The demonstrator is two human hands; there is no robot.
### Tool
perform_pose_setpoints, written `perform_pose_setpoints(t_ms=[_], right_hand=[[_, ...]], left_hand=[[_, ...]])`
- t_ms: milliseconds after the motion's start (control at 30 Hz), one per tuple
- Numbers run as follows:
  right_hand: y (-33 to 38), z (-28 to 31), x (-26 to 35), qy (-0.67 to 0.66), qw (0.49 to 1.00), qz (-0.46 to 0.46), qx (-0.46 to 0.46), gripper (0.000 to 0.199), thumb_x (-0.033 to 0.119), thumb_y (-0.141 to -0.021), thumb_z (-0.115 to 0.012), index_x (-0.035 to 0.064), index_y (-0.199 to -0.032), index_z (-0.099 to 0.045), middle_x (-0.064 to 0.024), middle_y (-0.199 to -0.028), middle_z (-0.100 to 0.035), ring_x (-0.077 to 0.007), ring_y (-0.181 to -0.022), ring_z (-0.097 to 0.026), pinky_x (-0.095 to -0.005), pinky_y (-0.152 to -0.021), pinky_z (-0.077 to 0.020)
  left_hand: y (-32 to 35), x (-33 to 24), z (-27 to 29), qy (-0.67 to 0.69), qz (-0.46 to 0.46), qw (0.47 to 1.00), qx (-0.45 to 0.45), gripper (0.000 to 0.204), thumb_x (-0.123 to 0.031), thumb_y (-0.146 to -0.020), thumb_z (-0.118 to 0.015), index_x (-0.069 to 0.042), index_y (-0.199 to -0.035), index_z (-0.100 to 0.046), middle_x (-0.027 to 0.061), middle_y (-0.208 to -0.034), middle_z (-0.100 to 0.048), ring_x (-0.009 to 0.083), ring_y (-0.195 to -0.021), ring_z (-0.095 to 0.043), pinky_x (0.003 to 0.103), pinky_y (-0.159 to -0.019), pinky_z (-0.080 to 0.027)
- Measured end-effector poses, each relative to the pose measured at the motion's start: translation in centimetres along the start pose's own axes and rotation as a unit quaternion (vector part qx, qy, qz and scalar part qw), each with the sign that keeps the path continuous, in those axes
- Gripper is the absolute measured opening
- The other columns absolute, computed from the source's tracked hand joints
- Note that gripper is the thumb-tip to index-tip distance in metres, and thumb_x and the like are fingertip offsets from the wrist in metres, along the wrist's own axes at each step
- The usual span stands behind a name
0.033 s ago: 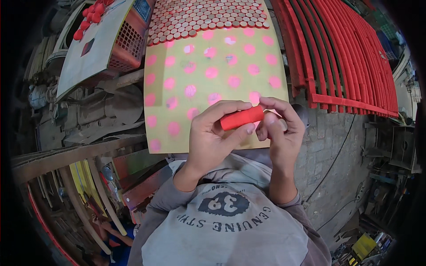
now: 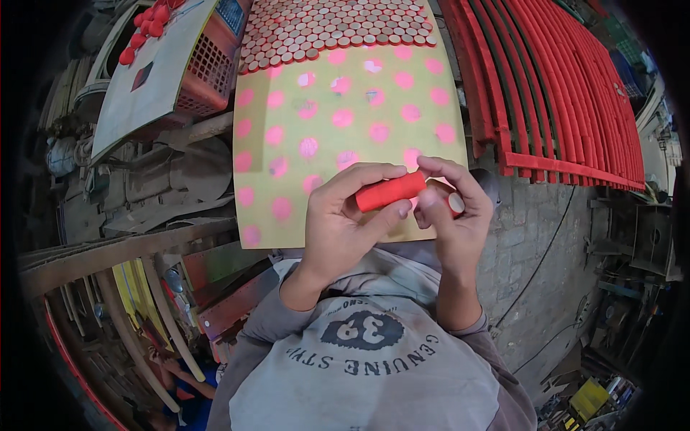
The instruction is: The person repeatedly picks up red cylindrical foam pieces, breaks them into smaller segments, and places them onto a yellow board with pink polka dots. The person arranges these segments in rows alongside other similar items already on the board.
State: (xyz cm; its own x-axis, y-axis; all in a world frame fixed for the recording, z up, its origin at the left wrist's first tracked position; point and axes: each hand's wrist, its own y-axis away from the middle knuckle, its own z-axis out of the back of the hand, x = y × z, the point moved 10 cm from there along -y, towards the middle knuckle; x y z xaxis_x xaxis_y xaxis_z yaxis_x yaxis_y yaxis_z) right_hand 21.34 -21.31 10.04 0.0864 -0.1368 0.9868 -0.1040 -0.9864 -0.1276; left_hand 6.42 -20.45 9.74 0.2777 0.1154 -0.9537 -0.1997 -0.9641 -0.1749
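My left hand (image 2: 336, 221) is closed around a short red stack of round discs (image 2: 390, 192), held tilted above the near part of the table. Its thumb presses the lower side and its fingers the upper side. My right hand (image 2: 460, 231) is closed at the stack's right end, its index fingertip touching the top of that end. Between its fingers sits a red-edged disc (image 2: 456, 204) with a pale face turned outward; whether more discs lie behind it is hidden by the fingers.
Many similar pale-faced discs (image 2: 338, 30) stand packed at the far end of a yellowish board with pink spots (image 2: 327, 122). Red slats (image 2: 568, 93) are racked at right. At left are a pink crate (image 2: 205, 79) and red balls (image 2: 147, 27). Another person's arm (image 2: 188, 377) shows lower left.
The right fingers have shifted slightly, and the disc in them has turned so that its red edge and pale face show more. The left hand and its stack have barely moved.
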Motion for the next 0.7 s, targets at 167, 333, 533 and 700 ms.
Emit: perform_pose_setpoints(t_ms=[167,333,533,700], right_hand=[[-0.3,-0.1,0.0,-0.008,1.0,-0.009,0.01,0.021,0.004,-0.09,-0.068,-0.0054,-0.109,-0.069,-0.0044,-0.093,-0.063,-0.003,-0.059,-0.048,-0.0189,-0.054,-0.0364],[-0.1,-0.3,0.1,-0.013,0.999,-0.04,-0.004,0.025,0.008,-0.096,-0.062,-0.0057,-0.116,-0.064,-0.0039,-0.089,-0.06,-0.003,-0.061,-0.05,-0.0175,-0.054,-0.0365],[-0.9,-0.5,-2.8,-0.186,0.975,-0.119,0.009,0.032,0.005,-0.098,-0.049,-0.0053,-0.128,-0.049,-0.0131,-0.107,-0.058,-0.013,-0.077,-0.059,-0.0248,-0.071,-0.0493],[-1.2,-2.9,-2.9,-0.387,0.905,-0.162,0.07,0.035,0.004,-0.1,-0.045,-0.0053,-0.134,-0.043,-0.0203,-0.124,-0.056,-0.0242,-0.113,-0.057,-0.0365,-0.099,-0.0463]], left_hand=[[-0.3,-2.1,0.1,-0.129,-0.064,0.99,0.0,0.037,0.007,-0.081,-0.074,0.003,-0.117,-0.068,0.0114,-0.11,-0.066,0.0164,-0.099,-0.065,0.028,-0.08,-0.056],[-0.2,-1.8,0.0,-0.107,-0.059,0.992,-0.003,0.036,0.008,-0.08,-0.074,0.002,-0.116,-0.069,0.0112,-0.109,-0.067,0.0168,-0.098,-0.066,0.028,-0.08,-0.056],[0.2,-0.3,0.5,-0.025,-0.036,0.999,-0.023,0.033,0.01,-0.084,-0.066,0.005,-0.115,-0.057,0.0171,-0.113,-0.064,0.0175,-0.096,-0.065,0.028,-0.08,-0.055],[0.3,1.2,2.4,0.077,0.052,0.99,-0.104,0.04,0.005,-0.089,-0.064,-0.002,-0.123,-0.043,0.0166,-0.105,-0.063,0.0137,-0.079,-0.061,0.026,-0.065,-0.052]])
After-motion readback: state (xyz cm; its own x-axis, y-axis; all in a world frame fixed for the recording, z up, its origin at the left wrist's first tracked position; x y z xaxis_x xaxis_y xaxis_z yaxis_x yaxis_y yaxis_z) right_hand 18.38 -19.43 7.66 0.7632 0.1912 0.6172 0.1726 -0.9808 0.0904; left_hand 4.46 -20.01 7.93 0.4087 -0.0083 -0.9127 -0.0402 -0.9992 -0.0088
